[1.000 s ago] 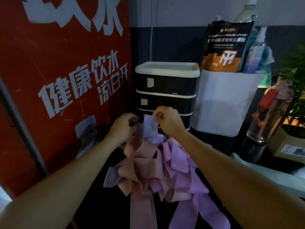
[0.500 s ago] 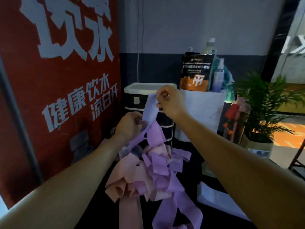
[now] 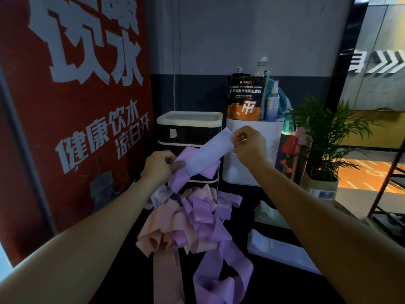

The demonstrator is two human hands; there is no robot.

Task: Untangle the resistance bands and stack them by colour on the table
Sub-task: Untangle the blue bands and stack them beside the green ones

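Nearest, trailing off the near edge of the dark table: loose tails of a peach band and a purple band, already slack and clear of the knot. Just beyond, heaped mid-table: the tangle of resistance bands, peach and purple loops wound through each other, no sorted stack anywhere yet. Above the heap, lifted clear — a pale lilac band stretched taut between both hands, probably to trace where it runs into the knot. Left hand curled round its lower stretch, together with a purple fold, anchoring the bundle; right hand pinching the upper end between thumb and fingers, pulling up and right. Farther back: a black-and-white drawer unit, a white bin, a potted plant at far right.
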